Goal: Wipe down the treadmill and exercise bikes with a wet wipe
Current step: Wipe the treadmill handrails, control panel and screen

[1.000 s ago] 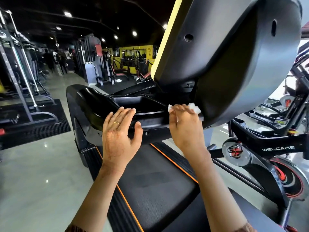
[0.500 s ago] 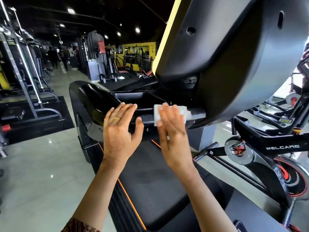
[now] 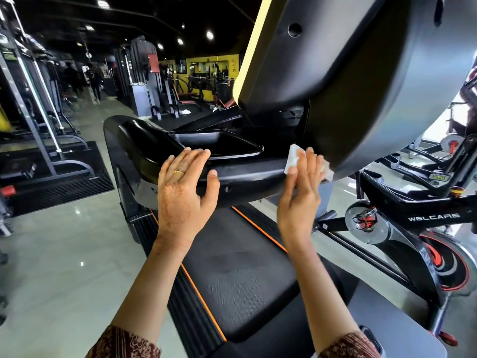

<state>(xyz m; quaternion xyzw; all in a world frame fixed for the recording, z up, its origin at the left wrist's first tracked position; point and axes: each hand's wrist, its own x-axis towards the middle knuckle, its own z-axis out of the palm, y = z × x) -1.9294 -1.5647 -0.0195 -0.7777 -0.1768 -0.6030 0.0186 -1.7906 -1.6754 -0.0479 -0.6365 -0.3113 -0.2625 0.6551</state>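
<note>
Wipe (image 3: 293, 157) sits pressed against the treadmill (image 3: 245, 177) under the right hand (image 3: 299, 202)'s straight fingers, while the left hand (image 3: 183, 192) rests flat, fingers extended, on the tray (image 3: 219, 143) rim.

glossy grey floor (image 3: 64, 254), yellow wall (image 3: 233, 64)

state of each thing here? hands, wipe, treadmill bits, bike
left hand: open, flat on the treadmill console edge
right hand: fingers straight, pressing the wipe to the console
wipe: pinned under the right hand, edges sticking out
tray: nothing visible inside
bike: unattended, right of the treadmill
</note>
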